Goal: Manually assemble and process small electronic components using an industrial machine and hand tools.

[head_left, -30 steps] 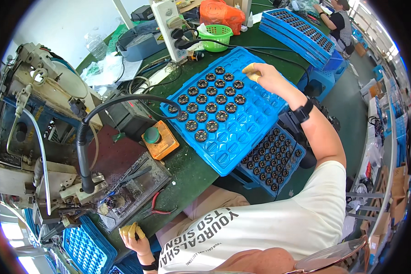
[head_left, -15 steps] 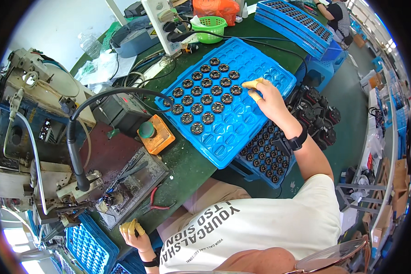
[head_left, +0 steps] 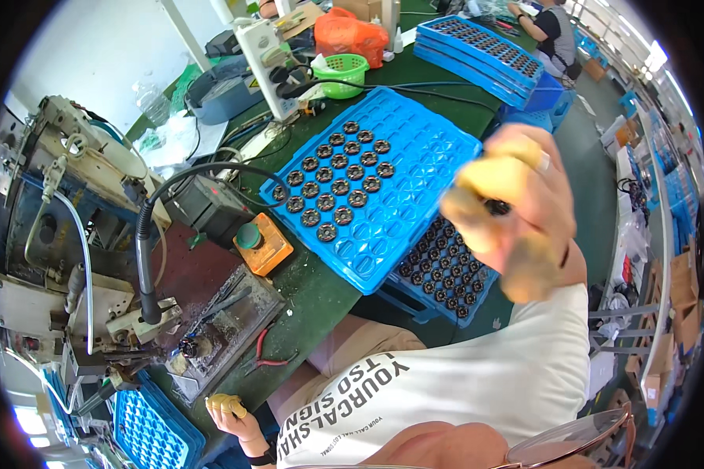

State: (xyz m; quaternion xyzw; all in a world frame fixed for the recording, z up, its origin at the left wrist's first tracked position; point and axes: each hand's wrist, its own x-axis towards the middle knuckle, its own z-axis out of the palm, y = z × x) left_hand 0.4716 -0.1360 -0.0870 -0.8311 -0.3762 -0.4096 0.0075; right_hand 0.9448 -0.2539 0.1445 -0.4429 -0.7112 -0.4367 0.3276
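Observation:
A blue moulded tray [head_left: 414, 148] lies on the green bench, its left part holding several small round black parts [head_left: 340, 187] that look like motor stators; its right pockets are bare. My right hand [head_left: 516, 211], in yellow finger cots, is raised in front of the tray's right edge, close to the camera and blurred. A dark spot shows between its bent fingers; whether it is held I cannot tell. My left hand [head_left: 231, 414], also in finger cots, rests at the bench's front edge with fingers curled in; anything inside is hidden.
Left stands a bench machine [head_left: 94, 211] with a black flexible hose [head_left: 143, 234]. Near it are an orange button box [head_left: 278, 254] and red-handled pliers [head_left: 267, 358]. A filled lower tray [head_left: 446, 270], stacked trays [head_left: 477, 66] and a green basket [head_left: 344, 76] surround the work; a person sits far right.
My right hand has left the tray's surface and come up toward the camera. My left hand stays about where it was, curled. The whole view has shifted slightly.

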